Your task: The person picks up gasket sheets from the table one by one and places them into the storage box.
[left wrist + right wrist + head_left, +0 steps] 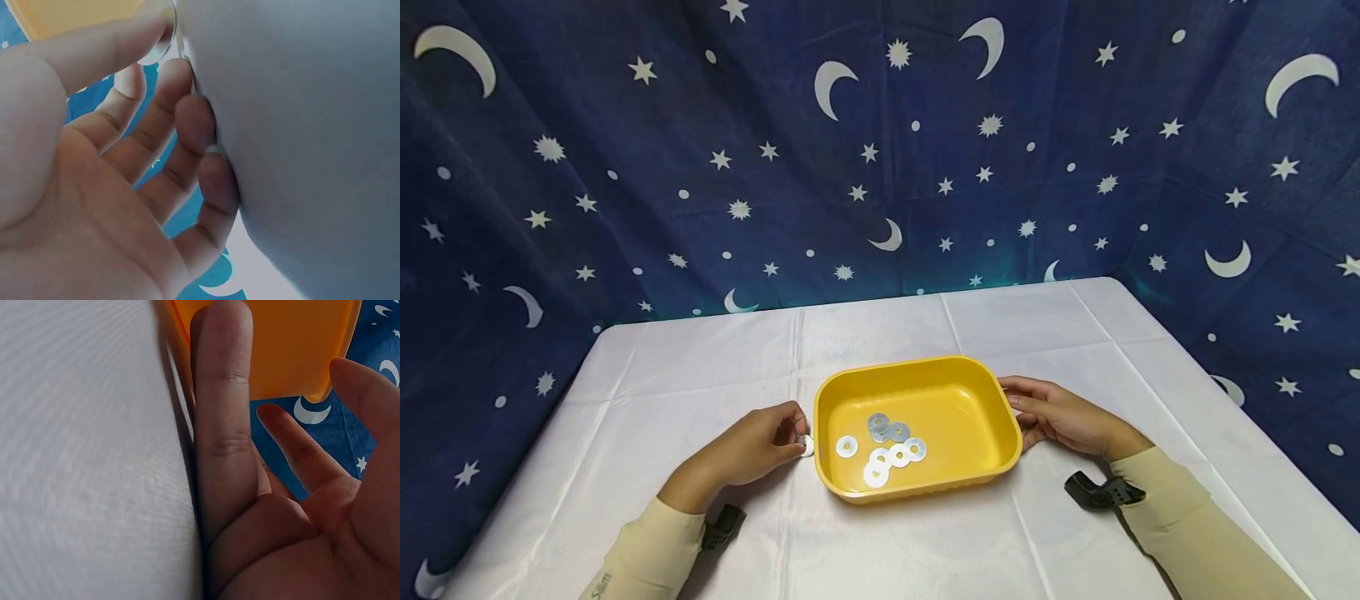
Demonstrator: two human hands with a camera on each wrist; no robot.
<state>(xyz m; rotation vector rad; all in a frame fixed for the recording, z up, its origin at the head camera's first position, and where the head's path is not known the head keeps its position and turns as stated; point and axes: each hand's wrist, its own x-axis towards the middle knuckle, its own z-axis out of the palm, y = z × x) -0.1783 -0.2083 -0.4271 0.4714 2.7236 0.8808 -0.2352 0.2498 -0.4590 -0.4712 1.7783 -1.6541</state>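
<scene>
A yellow plastic tub (970,483) stands on the white-covered table, with several flat metal washers (899,455) lying in its left half. Just outside the tub's left wall, my left hand (748,446) pinches a washer (806,445) low over the cloth. In the left wrist view the thumb lies against that washer's face (152,57), and the other fingertips rest on the tabletop. At the opposite end, my right hand (1063,417) is beside the tub's right wall, fingertips right at it. The right wrist view shows those fingers mostly straight.
A white cloth (715,367) with fold creases covers the table. Behind and beside it hangs a dark blue curtain (790,200) printed with moons and stars. Black wrist straps (1101,492) sit on both sleeved forearms.
</scene>
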